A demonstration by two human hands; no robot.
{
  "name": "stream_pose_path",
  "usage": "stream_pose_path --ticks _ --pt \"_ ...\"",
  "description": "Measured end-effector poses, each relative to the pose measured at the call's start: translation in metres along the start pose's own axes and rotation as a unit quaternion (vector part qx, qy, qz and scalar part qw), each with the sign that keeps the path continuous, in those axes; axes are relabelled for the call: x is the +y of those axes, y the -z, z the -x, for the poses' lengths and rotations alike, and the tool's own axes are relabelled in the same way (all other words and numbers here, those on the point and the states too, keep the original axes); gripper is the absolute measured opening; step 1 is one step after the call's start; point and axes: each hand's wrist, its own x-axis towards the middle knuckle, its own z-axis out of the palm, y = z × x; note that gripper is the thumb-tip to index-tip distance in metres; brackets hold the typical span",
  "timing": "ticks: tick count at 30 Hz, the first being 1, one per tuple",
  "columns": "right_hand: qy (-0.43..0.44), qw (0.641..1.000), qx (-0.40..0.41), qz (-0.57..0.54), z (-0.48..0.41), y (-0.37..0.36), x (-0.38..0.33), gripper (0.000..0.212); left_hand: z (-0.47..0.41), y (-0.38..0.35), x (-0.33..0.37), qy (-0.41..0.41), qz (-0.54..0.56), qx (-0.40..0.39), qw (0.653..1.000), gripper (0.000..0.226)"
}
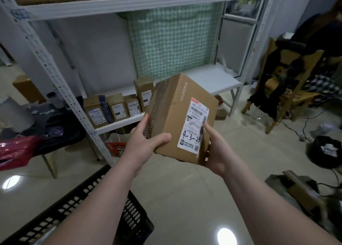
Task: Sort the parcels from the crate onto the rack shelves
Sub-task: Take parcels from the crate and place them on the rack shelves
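The parcel (174, 119) is hanging tilted in mid-air in front of the rack (55, 74), above the glossy floor (175, 189) and just beyond the black crate (83, 194); it is not yet resting on any shelf. The left hand (146, 141) is gripping its taped side, thumb pressing across the near face and fingers (146, 119) wrapping round the edge. The right hand (216, 152) is cupping the lower right corner, with its index finger lying along the edge of the label (194, 122); its other fingers are hiding behind the box.

The likeliest trouble is a slip. The box is sitting cornerwise between two hands that are both holding near its lower end, so if either hand lets go to reach, the top-heavy end is probably going to swing down and drop onto the hard floor.

A second risk is mis-sorting. The right index finger is crowding the last figure of the handwritten code, so the number could be read wrongly and the box shelved in the wrong place.

A third is a knock. The small boxes (118, 108) on the lower shelf (212, 78) are standing upright, close together near the front edge, so a wide box pushed in beside them carelessly is likely to topple one.
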Motion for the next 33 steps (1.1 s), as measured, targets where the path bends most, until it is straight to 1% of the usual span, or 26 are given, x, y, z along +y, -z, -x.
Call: stream_pose_path --ticks 3,5,7,8,11,12,13,16,19,22,24,26,28,30,33 --pt "0.014 1.0 0.001 -0.008 -0.014 0.005 -0.017 0.047 -0.02 -0.013 0.015 -0.009 0.044 0.009 0.999 0.099" --pt "0.021 1.0 0.004 -0.01 -0.022 0.008 -0.025 0.044 -0.033 -0.021 0.019 -0.001 0.064 0.009 0.998 0.104" --pt "0.03 0.999 0.004 -0.02 -0.032 0.013 -0.034 0.046 -0.046 -0.031 0.021 0.015 0.072 0.004 0.997 0.107" --pt "0.034 0.999 0.007 -0.02 -0.037 0.017 -0.038 0.047 -0.054 -0.036 0.02 0.027 0.08 0.0 0.996 0.102" --pt "0.04 0.999 0.035 -0.011 -0.058 0.032 -0.052 0.035 -0.077 -0.053 0.015 0.067 0.121 -0.01 0.99 0.064" --pt "0.038 0.998 0.042 -0.011 -0.066 0.036 -0.057 0.032 -0.087 -0.059 0.011 0.086 0.13 -0.02 0.988 0.058" --pt "0.037 0.998 0.047 -0.005 -0.077 0.041 -0.062 0.033 -0.096 -0.065 0.009 0.105 0.136 -0.031 0.985 0.054" --pt "0.033 0.998 0.054 0.019 -0.114 0.053 -0.08 0.051 -0.135 -0.084 -0.001 0.144 0.163 -0.043 0.975 0.044" --pt "0.026 0.997 0.068 0.035 -0.159 0.061 -0.103 0.058 -0.181 -0.1 -0.002 0.157 0.158 -0.058 0.973 0.045" --pt "0.016 0.997 0.074 0.033 -0.199 0.061 -0.129 0.053 -0.229 -0.107 0.004 0.173 0.143 -0.071 0.972 0.045" --pt "0.011 0.997 0.074 0.033 -0.222 0.057 -0.144 0.052 -0.26 -0.11 0.012 0.186 0.136 -0.072 0.97 0.039" --pt "0.016 0.997 0.076 0.024 -0.245 0.056 -0.158 0.053 -0.291 -0.114 0.02 0.185 0.126 -0.082 0.971 0.03" --pt "0.011 0.997 0.079 0.007 -0.263 0.057 -0.17 0.053 -0.318 -0.119 0.024 0.181 0.111 -0.092 0.973 0.026" --pt "-0.004 0.997 0.078 -0.006 -0.277 0.061 -0.176 0.047 -0.337 -0.126 0.024 0.18 0.089 -0.102 0.974 0.032" --pt "-0.025 0.997 0.075 -0.02 -0.299 0.072 -0.187 0.029 -0.358 -0.143 0.025 0.176 0.063 -0.113 0.976 0.037"
